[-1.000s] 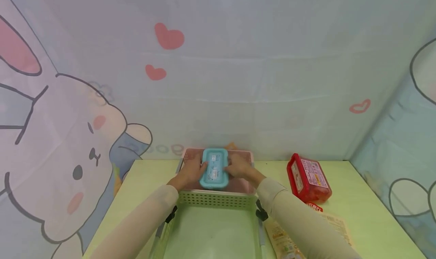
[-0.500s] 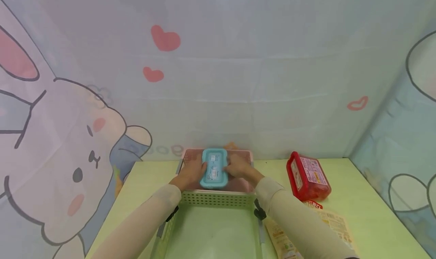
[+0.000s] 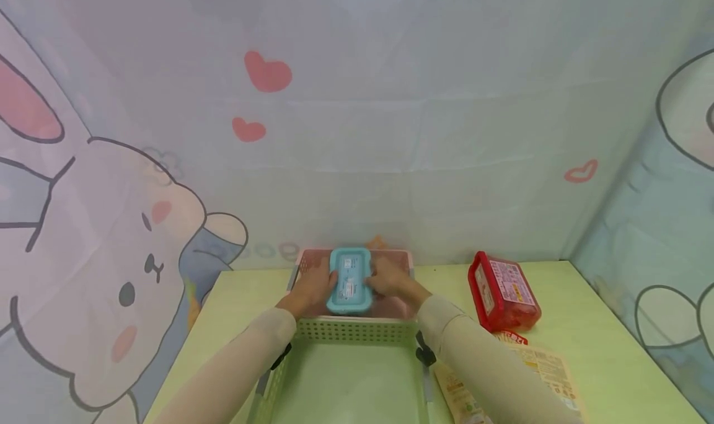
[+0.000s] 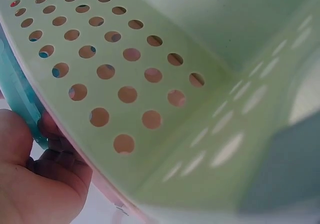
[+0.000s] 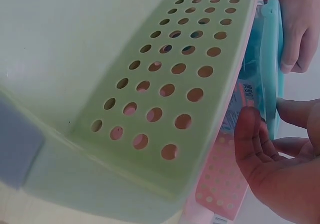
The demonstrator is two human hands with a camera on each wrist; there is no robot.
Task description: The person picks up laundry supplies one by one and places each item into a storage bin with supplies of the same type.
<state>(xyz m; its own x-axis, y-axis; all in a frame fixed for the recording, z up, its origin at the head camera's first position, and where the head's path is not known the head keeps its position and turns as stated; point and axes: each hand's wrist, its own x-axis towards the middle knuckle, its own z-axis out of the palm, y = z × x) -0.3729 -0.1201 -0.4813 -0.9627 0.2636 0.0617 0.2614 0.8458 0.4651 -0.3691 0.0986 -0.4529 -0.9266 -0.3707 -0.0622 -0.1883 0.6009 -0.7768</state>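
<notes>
A light blue lidded plastic box (image 3: 349, 281) lies over the pink basket (image 3: 393, 307), between both hands. On its left side, my left hand (image 3: 313, 286) grips the edge with the thumb on top. My right hand (image 3: 392, 279) holds the opposite side. The right wrist view shows this hand (image 5: 285, 159) pinching the lid's rim, thumb on the lid and fingers below it. A printed label shows under the translucent blue body (image 5: 254, 58). In the left wrist view, curled fingers of my left hand (image 4: 37, 184) reach under the box's edge (image 4: 20, 91).
In front of the pink basket stands a green basket (image 3: 357, 330) with a perforated wall. At the right lie a red plastic tub (image 3: 504, 294) with a label and a yellow printed packet (image 3: 552, 371), partly behind the right sleeve. A patterned cloth wall (image 3: 357, 163) closes the back.
The head view has tilted up slightly, so everything sits a little lower in it. Both hands keep their hold on the box, which stays nearly in place over the pink basket.
</notes>
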